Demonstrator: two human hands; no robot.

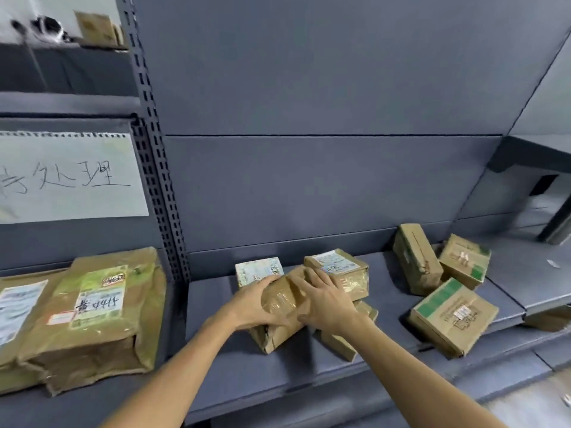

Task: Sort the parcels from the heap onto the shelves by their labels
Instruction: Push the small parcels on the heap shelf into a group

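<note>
Gripping a taped brown parcel (282, 299) from both sides: left hand (256, 304) wrapped round its near left end with fingers curled over the top, right hand (324, 299) laid over its right side with fingers spread and bent across the tape. Held tilted just above the grey shelf (247, 362), over a low cardboard box (272, 336) whose torn near corner peeks out below the left hand. Behind the held parcel, two small boxes side by side at the back of the shelf: a white-labelled box (258, 270) on the left, touching or nearly touching the left fingertips, and a taller labelled box (340, 271) on the right, stacked on a flatter box (352, 333) that juts out under the right wrist. Further right on the same shelf, well apart from the hands, three green-printed cartons: a carton standing on end (415, 257) against the back panel, a smaller tilted carton (465, 261) just beside it, and a larger flat carton (452, 318) nearer the front edge. In the bay to the left, past the perforated upright (160, 180), a big paper bag with handwritten label (95, 310) beside another package (18, 310), below a handwritten paper sign (71, 177); label text on the parcels too blurred to read
</note>
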